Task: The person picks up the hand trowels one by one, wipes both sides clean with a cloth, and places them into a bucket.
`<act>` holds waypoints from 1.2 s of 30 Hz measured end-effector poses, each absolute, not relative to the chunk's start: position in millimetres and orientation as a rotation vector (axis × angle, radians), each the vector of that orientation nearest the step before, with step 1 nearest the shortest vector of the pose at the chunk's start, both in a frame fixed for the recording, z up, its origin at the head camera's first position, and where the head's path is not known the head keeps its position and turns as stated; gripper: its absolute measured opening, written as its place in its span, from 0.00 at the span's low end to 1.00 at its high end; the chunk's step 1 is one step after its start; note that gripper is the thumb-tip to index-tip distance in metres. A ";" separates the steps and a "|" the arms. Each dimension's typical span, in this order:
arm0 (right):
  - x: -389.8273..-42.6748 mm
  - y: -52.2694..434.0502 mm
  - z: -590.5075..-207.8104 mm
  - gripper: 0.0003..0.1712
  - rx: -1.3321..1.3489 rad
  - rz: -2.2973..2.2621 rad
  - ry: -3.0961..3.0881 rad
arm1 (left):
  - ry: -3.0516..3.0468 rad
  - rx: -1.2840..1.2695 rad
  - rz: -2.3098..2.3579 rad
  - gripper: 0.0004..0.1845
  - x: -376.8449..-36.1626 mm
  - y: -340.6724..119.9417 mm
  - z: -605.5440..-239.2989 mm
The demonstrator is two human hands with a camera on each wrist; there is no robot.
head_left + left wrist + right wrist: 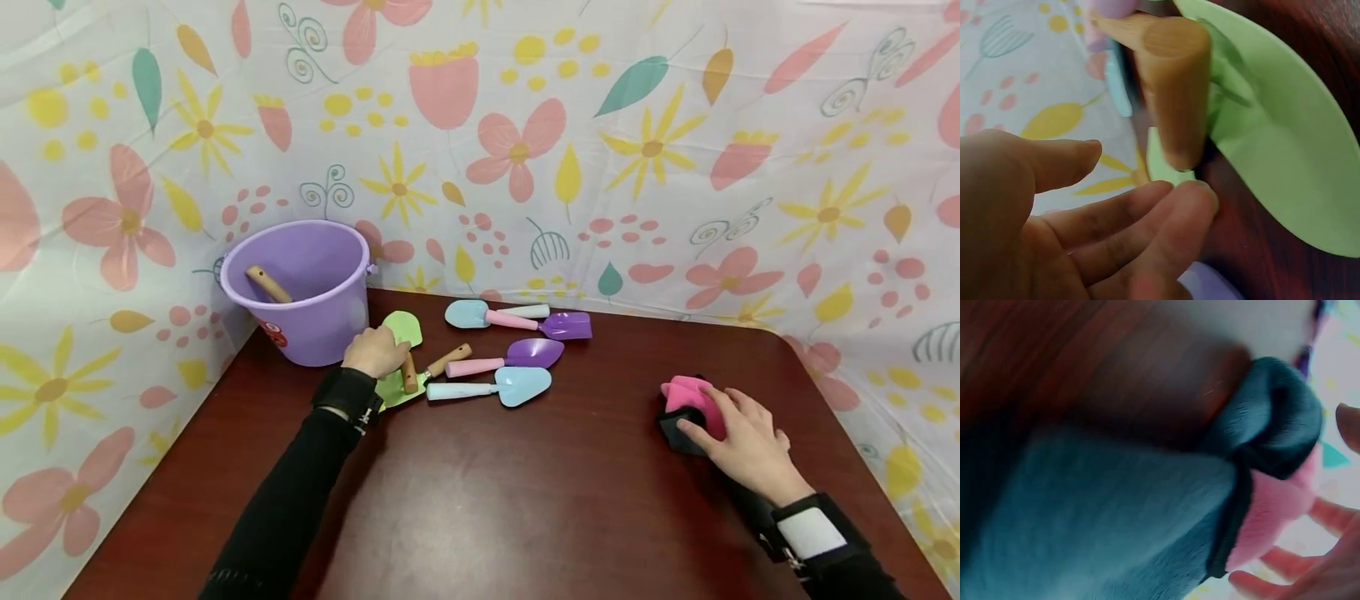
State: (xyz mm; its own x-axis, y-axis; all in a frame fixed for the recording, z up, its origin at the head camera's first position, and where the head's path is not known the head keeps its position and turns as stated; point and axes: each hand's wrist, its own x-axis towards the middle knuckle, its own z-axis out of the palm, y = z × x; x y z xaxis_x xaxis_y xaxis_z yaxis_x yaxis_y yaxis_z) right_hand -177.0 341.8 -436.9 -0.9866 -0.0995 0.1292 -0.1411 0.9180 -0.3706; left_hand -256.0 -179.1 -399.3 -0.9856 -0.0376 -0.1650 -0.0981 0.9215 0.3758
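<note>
My left hand (396,348) lies over a green toy shovel (397,388) beside the purple bucket (300,292). In the left wrist view its loosely bent fingers (1166,215) sit just short of the shovel's wooden handle (1172,87) and green blade (1285,156), not wrapped round them. My right hand (708,410) rests with spread fingers on a pink and dark soft toy (684,398) at the table's right. The right wrist view shows that toy (1260,487) close up and blurred, with fingertips (1285,559) at its far side.
A wooden handle (267,284) sticks up inside the bucket. Several plastic shovels, blue (521,385) and purple (534,352), lie in a cluster right of my left hand. Flower-print sheets wall the dark red table (487,492) on three sides.
</note>
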 end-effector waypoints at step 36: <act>-208.2 341.0 -424.3 0.31 0.436 0.728 -2.748 | 2.766 -0.224 1.021 0.22 -269.4 -179.5 -421.0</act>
State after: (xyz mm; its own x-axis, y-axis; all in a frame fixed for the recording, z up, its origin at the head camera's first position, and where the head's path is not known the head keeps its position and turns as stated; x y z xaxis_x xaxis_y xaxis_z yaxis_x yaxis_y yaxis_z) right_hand -208.2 341.0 -424.3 -0.9198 -0.2184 0.3261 -0.3512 0.8290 -0.4353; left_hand -269.4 -179.5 -421.0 -0.9715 -0.0769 -0.2241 -0.2041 0.7522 0.6266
